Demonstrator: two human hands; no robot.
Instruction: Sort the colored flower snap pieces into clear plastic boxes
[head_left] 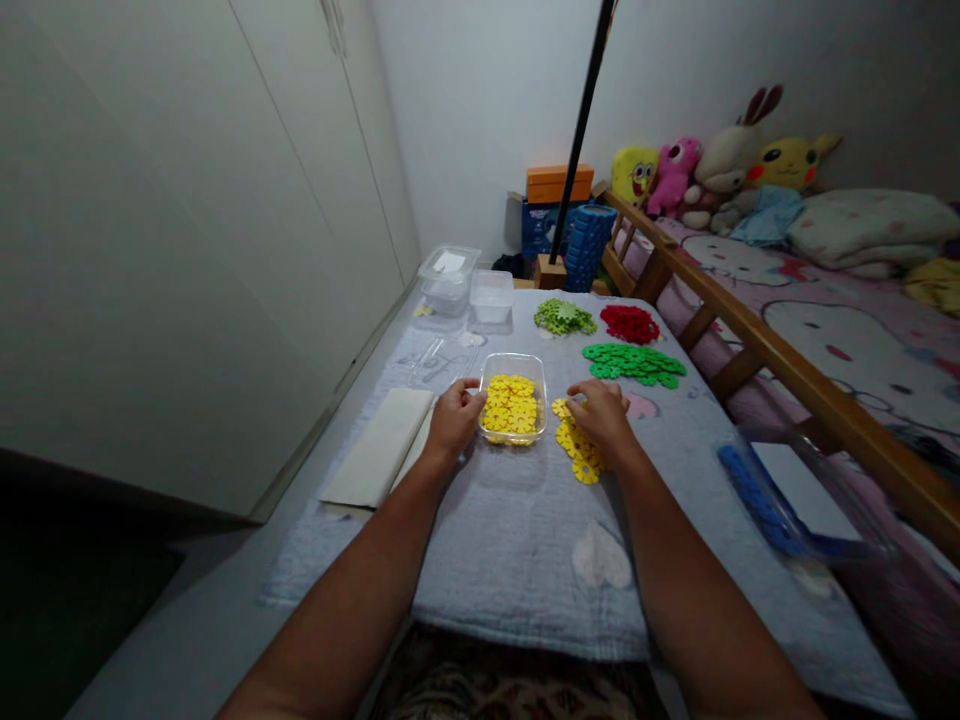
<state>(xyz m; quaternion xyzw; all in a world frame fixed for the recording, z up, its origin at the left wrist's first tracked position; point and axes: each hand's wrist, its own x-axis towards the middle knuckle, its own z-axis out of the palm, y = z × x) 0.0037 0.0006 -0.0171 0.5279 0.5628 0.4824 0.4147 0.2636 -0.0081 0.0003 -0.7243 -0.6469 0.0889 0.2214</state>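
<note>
Left hand [454,418] holds clear tub [514,364] at its side, right hand [602,412], grip unclear, touches yellow discs [574,442], likely light, stiff, best edge-pinched

Observed clear rectangular container [516,364], upright, open-topped, part-filled with yellow notched discs [510,405]; noted loose yellow discs [574,441], overlapping, to its right.

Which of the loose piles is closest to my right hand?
The yellow pile, just right of the box: your right hand is over it. The lime pile, green pile and red pile all lie farther back.
</note>
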